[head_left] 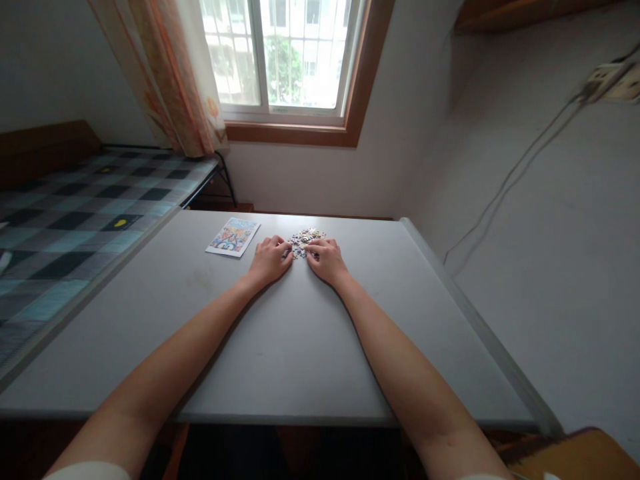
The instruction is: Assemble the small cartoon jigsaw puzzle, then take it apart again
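Small jigsaw-like pieces [306,236] lie in a loose pile near the far edge of the pale grey table [295,347]. At the pile's left side is my left hand [273,257], its fingers curled together at the pieces. My right hand [326,259] rests at the right side, fingers bent in a pinch over the pile's edge. What either hand grips is too small to make out. Left of my left hand, a colourful printed picture card [233,237] lies flat and slightly turned.
A bed with a checked cover [100,193] stands along the left of the table. Beyond the far edge are a wall, a window [280,53] and an orange curtain [170,73]. A cable [505,183] hangs down the right wall.
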`<state>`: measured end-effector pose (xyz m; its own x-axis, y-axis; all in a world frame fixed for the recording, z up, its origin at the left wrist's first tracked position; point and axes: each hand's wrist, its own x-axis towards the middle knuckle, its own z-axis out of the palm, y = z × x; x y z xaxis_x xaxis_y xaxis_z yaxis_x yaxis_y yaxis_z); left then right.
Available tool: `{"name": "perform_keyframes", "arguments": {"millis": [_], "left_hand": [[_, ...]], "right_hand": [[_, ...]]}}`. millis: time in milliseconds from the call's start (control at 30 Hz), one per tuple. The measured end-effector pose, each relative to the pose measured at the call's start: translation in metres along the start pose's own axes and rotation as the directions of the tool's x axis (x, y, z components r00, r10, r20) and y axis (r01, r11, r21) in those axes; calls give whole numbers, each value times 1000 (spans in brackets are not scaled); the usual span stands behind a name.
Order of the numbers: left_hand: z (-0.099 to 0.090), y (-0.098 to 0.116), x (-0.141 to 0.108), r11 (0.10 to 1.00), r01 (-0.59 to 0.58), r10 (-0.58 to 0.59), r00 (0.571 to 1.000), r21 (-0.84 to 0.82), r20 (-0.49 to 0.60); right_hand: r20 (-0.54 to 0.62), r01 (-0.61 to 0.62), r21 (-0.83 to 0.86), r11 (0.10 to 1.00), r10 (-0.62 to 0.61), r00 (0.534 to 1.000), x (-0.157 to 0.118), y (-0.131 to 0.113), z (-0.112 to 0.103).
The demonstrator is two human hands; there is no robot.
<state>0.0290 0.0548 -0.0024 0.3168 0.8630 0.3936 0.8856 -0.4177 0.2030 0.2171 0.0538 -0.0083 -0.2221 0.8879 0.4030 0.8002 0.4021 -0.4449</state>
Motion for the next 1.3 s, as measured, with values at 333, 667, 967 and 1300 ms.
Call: {"name": "perform_keyframes", "arguments": {"millis": [333, 667, 967, 1300], "left_hand": [[1, 0, 0, 1000, -1, 1, 1000, 11, -5], [1, -1, 0, 1000, -8, 8, 1000, 10, -8], [0, 1, 0, 1000, -9, 9, 1000, 20, -6], [-1, 0, -1, 1000, -8, 8, 1000, -4, -5]], "right_hand": [[-7, 17, -21, 1000, -17, 1000, 0, 0, 1], [-8, 18, -19, 1000, -18, 1000, -1, -2, -1], [-1, 40, -43, 998, -40, 999, -1, 0, 1], [-68, 51, 5, 999, -51, 996, 0, 2, 2]]}}
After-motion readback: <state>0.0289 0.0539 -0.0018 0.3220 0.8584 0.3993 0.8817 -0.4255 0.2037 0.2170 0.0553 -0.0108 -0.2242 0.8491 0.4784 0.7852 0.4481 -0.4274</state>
